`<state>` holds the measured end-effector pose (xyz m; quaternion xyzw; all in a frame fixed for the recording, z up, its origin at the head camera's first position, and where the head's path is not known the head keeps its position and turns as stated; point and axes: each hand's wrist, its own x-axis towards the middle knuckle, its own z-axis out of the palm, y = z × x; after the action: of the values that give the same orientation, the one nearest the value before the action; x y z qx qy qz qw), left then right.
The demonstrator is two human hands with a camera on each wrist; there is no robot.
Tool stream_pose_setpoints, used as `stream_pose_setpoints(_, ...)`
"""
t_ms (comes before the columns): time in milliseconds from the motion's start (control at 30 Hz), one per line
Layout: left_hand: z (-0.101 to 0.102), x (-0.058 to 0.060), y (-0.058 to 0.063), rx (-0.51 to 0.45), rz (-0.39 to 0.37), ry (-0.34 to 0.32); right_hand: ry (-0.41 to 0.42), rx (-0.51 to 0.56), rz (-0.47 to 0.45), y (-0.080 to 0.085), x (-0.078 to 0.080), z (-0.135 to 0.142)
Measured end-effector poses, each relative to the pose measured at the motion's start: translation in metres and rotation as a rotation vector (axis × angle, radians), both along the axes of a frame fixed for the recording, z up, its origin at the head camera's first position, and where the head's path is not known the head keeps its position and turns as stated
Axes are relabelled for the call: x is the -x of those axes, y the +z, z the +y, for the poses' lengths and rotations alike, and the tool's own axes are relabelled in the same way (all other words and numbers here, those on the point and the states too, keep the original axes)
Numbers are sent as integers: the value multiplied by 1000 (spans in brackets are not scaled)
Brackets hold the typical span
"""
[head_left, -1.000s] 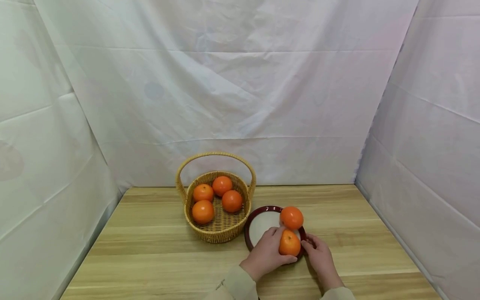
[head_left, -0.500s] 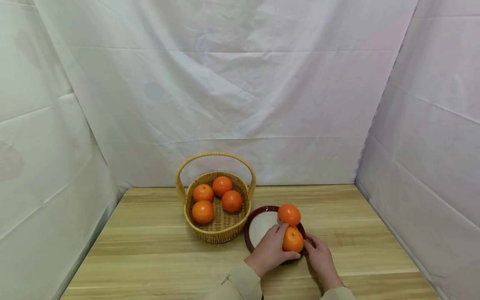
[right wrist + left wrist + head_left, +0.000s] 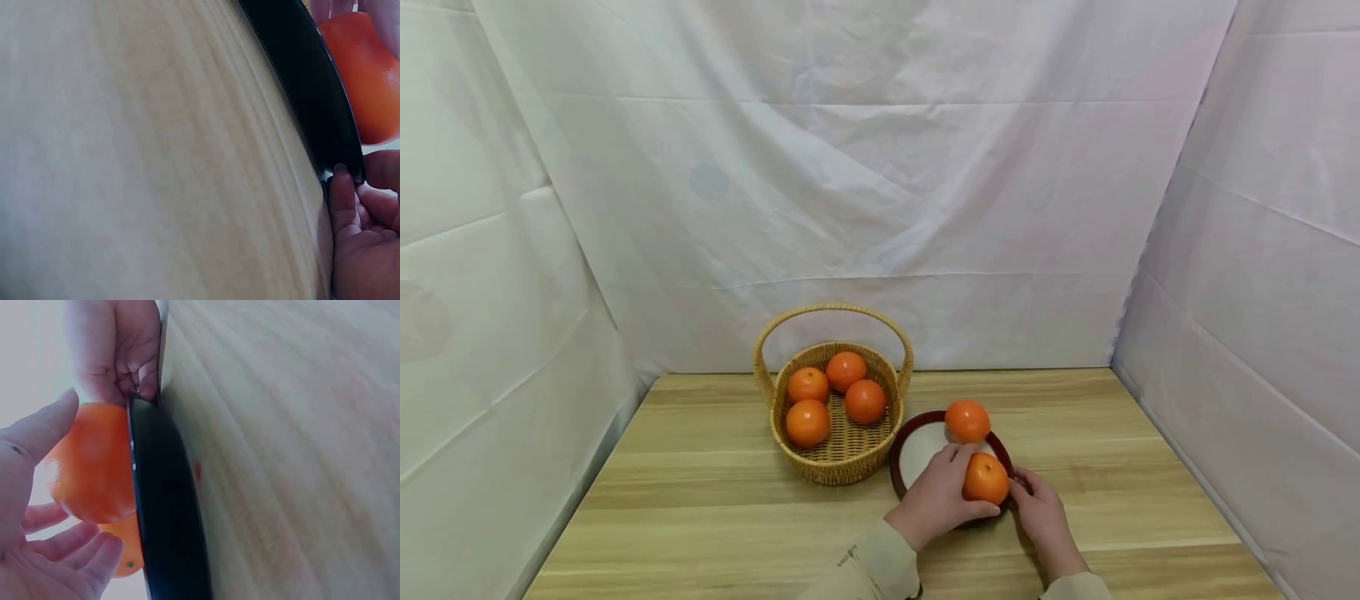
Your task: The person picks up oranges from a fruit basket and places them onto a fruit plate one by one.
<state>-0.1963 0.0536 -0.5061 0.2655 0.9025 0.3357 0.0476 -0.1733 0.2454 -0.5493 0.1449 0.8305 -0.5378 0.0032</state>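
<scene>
1. Round, glossy orange fruit [image 3: 987, 479]: right side of round, white, dark-red-rimmed plate [image 3: 896, 472]
2. Left hand [image 3: 937, 498]: over plate, thumb and fingers curved round fruit's left
3. Right hand [image 3: 1040, 512]: pinching plate's right rim

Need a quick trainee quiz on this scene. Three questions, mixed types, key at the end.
1. How many orange fruits lie in the basket?
2. True or false: the left hand grips the nearer fruit at the plate.
3. What do the fingers of the right hand pinch?
(a) the basket's handle
(b) the plate's rim
(c) a sleeve

Key: 1. Four. 2. True. 3. (b).
</scene>
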Motion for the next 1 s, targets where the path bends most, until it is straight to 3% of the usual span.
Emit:
stream_pose_setpoints(533, -15, 2, 15, 69, 92, -1, -16, 24, -1, -2, 0, 0)
stream_pose_setpoints(1000, -38, 9, 33, 110, 115, 34, -7, 4, 2, -4, 3, 2)
